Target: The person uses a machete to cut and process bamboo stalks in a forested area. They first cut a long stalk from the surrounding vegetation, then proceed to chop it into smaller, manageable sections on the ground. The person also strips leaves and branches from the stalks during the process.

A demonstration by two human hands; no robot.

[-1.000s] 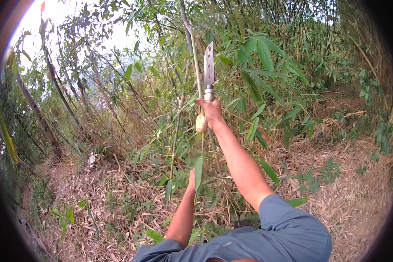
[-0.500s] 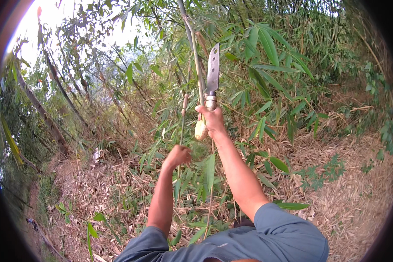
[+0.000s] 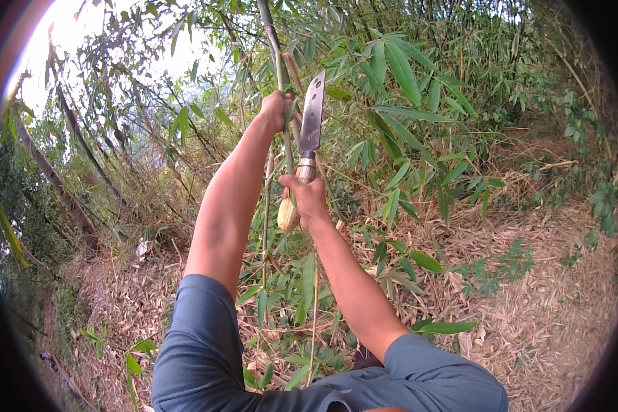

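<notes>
My right hand point(image 3: 307, 199) is closed round the handle of a knife point(image 3: 312, 120), its dark blade upright and pierced with several holes near the tip. A metal collar joins blade and handle. Below that fist a pale yellow, rounded lump point(image 3: 288, 214) shows; I cannot tell whether it belongs to the handle or the plant. Higher up and to the left, my left hand point(image 3: 277, 111) wraps round a slender green bamboo stem point(image 3: 270, 33). This stem runs down beside the blade to my right hand, where its lower part is partly hidden.
Dense bamboo point(image 3: 491, 72) fills the background. Long green leaves point(image 3: 402, 72) hang just right of the blade. Dry leaf litter point(image 3: 501, 323) covers the ground. Leaning trunks point(image 3: 62, 189) stand at the left, and a thin upright stem point(image 3: 266, 226) rises below my left forearm.
My left hand has risen from below the right hand up to the stem and closed round it. The knife and right hand appear slightly farther left and lower in the view.
</notes>
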